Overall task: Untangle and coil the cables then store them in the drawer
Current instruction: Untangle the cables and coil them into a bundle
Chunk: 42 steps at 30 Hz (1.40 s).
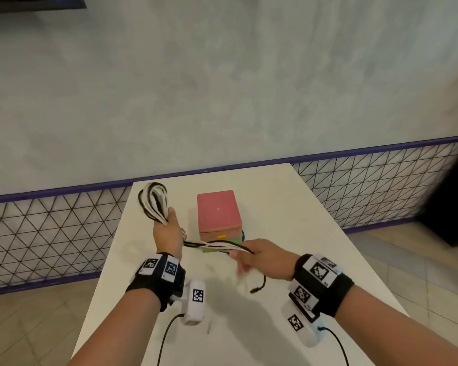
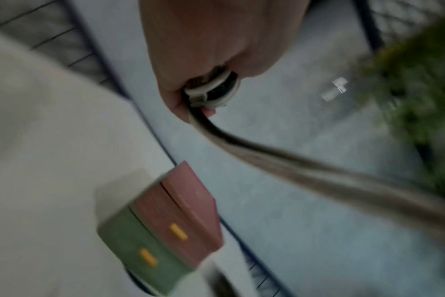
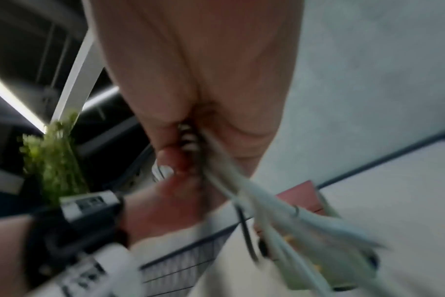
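My left hand [image 1: 169,228] grips a bundle of black and white cables [image 1: 154,202] whose loops stand up above the fist, over the table's left side. From the fist the strands [image 1: 217,245] run right to my right hand [image 1: 259,256], which holds them in curled fingers; a black plug end [image 1: 257,287] dangles below it. The left wrist view shows the cables [image 2: 211,88] clamped in the fist and trailing off blurred. The right wrist view shows white and black strands [image 3: 191,140] held between fingers and palm. The small drawer box [image 1: 218,215], pink over green with yellow handles, stands behind the strands, both drawers shut.
The white table [image 1: 288,207] stands against a pale wall with a wire-mesh panel [image 1: 50,233] below it. Tiled floor lies on both sides. Something dark and round [image 1: 243,235] peeks from behind the box. A green plant [image 3: 53,160] appears in the wrist views.
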Each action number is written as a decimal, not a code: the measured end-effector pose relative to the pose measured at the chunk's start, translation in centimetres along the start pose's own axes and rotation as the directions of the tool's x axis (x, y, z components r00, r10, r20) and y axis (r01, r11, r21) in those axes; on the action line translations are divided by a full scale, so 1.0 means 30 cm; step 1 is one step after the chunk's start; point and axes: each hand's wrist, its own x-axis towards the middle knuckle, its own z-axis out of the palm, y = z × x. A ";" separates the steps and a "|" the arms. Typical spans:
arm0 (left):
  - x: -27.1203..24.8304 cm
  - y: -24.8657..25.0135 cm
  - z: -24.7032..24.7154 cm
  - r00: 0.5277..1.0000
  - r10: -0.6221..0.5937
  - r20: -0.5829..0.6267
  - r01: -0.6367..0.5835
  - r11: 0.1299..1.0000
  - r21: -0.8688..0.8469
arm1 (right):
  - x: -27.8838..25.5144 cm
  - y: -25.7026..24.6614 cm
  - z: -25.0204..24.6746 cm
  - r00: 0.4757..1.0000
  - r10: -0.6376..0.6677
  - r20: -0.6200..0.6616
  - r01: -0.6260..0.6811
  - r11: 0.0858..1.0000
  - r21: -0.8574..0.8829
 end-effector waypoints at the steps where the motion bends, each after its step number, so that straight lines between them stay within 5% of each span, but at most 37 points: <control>1: 0.002 -0.014 -0.005 0.997 0.076 0.023 -0.078 0.991 0.104 | -0.008 -0.023 0.001 0.997 0.040 0.058 -0.048 0.991 0.128; 2: -0.004 -0.024 -0.012 0.986 0.147 0.080 -0.162 0.960 0.230 | -0.016 -0.046 -0.004 0.994 0.052 0.099 -0.066 0.987 0.149; 4: -0.022 -0.056 -0.033 0.944 0.219 0.246 -0.317 0.804 0.502 | -0.016 -0.086 -0.022 0.991 -0.068 0.119 0.078 0.993 -0.088; 6: -0.044 -0.095 -0.048 0.895 0.169 0.414 -0.415 0.660 0.627 | -0.010 -0.140 -0.047 0.959 -0.238 0.155 0.282 0.859 -0.427; 8: -0.105 -0.129 -0.054 0.787 0.043 0.615 -0.520 0.582 0.625 | 0.006 -0.186 -0.081 0.936 -0.311 0.167 0.345 0.706 -0.619; 9: -0.131 -0.146 -0.052 0.762 -0.060 0.645 -0.491 0.596 0.636 | 0.019 -0.201 -0.104 0.931 -0.329 0.160 0.346 0.652 -0.674; 10: -0.168 -0.149 -0.046 0.761 -0.231 0.607 -0.326 0.672 0.665 | 0.033 -0.211 -0.124 0.923 -0.349 0.159 0.353 0.611 -0.708; 11: -0.206 -0.145 -0.043 0.709 -0.426 0.562 -0.108 0.722 0.683 | 0.045 -0.211 -0.145 0.920 -0.360 0.153 0.352 0.592 -0.725; 13: -0.264 -0.121 -0.038 0.482 -0.693 0.537 0.232 0.691 0.684 | 0.071 -0.193 -0.198 0.914 -0.387 0.123 0.354 0.611 -0.708; 17: -0.319 -0.061 -0.055 0.175 -0.651 0.738 0.320 0.747 0.583 | 0.107 -0.136 -0.239 0.946 -0.322 0.035 0.280 0.760 -0.587; 20: -0.336 -0.024 -0.071 0.056 -0.558 0.828 0.393 0.775 0.496 | 0.120 -0.078 -0.234 0.977 -0.208 -0.049 0.164 0.878 -0.450; 27: -0.339 0.016 -0.063 0.261 -0.509 0.820 0.421 0.825 0.377 | 0.066 -0.060 -0.135 0.980 0.079 -0.182 -0.059 0.992 0.115; 31: -0.363 0.008 -0.022 0.411 -0.492 0.767 0.407 0.852 0.329 | 0.065 -0.049 -0.095 0.987 0.120 -0.107 -0.061 0.896 0.440; 34: -0.364 -0.005 0.006 0.510 -0.482 0.712 0.366 0.871 0.327 | 0.066 -0.041 -0.094 0.999 0.032 -0.009 -0.019 0.767 0.642; 38: -0.379 -0.012 0.038 0.591 -0.438 0.678 0.290 0.899 0.328 | 0.097 -0.073 -0.055 0.949 0.097 -0.298 0.042 0.903 0.428; 42: -0.404 -0.032 0.042 0.578 -0.370 0.727 0.188 0.928 0.323 | 0.134 -0.090 -0.029 0.834 0.108 -0.541 0.125 0.918 0.376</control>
